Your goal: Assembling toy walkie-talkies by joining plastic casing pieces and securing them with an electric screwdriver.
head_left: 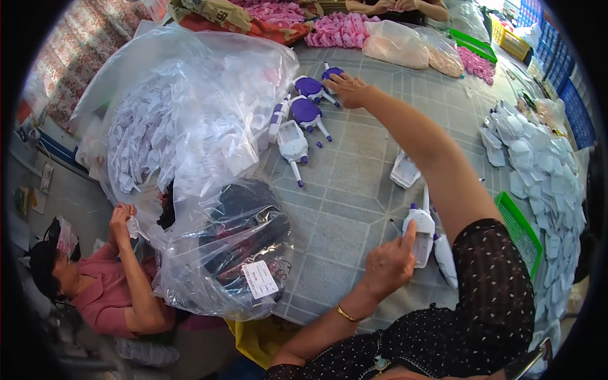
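On the bench [345, 168], a purple piece [334, 70] lies just beyond the right hand [349, 90], the nearer one, and is touched by its fingers; whether that grip is closed cannot be told. Further right, a white piece [418, 221], pointing lengthwise away from the body, is touched by the left hand [388, 263], index finger extended, other fingers curled.

White casing [423, 223] and purple discs [306, 110] are looking smooth plastic, lightly glossy. Dark-filled bag [237, 221] at left edge of table [348, 215] is glaring: glossy, creased film. Its label [259, 279] is reading as matt paper. Bracelet [346, 313] is gleaming, metallic.
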Tool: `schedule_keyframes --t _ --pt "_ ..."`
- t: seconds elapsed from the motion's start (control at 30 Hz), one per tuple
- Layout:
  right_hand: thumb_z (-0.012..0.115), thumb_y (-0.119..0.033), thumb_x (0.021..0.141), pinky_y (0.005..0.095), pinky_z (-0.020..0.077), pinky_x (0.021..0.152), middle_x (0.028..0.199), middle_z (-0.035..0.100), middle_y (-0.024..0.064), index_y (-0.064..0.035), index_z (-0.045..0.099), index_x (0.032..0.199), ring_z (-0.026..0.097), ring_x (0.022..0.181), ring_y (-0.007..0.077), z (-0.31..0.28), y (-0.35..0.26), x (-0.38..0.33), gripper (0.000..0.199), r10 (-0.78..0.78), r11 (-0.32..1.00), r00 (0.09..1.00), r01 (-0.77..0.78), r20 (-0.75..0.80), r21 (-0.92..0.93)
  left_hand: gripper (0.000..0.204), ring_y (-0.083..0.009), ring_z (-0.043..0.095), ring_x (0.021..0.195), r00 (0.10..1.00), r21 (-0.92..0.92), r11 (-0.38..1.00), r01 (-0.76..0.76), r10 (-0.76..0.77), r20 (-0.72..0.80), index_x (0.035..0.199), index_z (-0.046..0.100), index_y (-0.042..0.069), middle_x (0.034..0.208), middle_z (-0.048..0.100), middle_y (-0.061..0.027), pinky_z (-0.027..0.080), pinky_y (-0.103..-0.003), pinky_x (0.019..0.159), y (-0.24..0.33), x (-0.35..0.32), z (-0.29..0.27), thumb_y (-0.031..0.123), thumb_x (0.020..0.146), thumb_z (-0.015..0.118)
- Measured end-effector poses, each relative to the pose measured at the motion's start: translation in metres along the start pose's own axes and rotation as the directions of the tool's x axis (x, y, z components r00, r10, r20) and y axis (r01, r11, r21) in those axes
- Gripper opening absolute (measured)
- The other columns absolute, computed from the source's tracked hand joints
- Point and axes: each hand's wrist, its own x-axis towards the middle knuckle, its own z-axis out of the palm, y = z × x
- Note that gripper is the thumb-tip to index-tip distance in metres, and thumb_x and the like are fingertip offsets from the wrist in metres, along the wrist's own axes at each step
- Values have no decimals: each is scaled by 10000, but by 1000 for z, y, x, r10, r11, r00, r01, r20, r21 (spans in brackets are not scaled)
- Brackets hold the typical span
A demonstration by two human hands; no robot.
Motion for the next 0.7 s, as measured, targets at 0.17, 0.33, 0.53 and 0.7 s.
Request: schedule_keyframes --t 0.17,0.33,0.53,0.7 --pt "572 -139 867 518 476 982 1363 477 136 -169 503 1391 519 1214 363 -12 -43 -4 529 24 1000 994 -23 109 -16 726 -309 661 643 1000 43 999 27 -28 7 1468 419 33 835 653 -134 525 -447 556 -8 -9 -3 60 779 647" --pt "555 -139 901 531 458 1004 1415 444 158 -164 487 1394 506 1261 387 -25 -9 -48 499 11 996 967 -34 253 84 723 -308 659 640 998 33 998 45 -46 35 1463 416 20 832 650 -134 526 -440 556 -10 -6 -2 55 779 649" --pt "564 -244 926 541 410 1082 1579 283 166 -247 355 1509 442 1351 446 -23 -16 11 619 155 986 984 -159 88 52 724 -311 661 665 999 42 999 30 -32 41 1466 412 19 844 650 -133 536 -437 586 -3 -4 -4 69 784 648" --pt "602 -344 898 507 478 1039 1477 389 242 -241 405 1476 577 1209 464 -17 -17 30 619 193 977 953 -210 232 48 817 -336 648 669 998 12 1000 5 -6 63 1510 341 4 819 610 -152 535 -469 606 -3 -7 4 117 782 695"
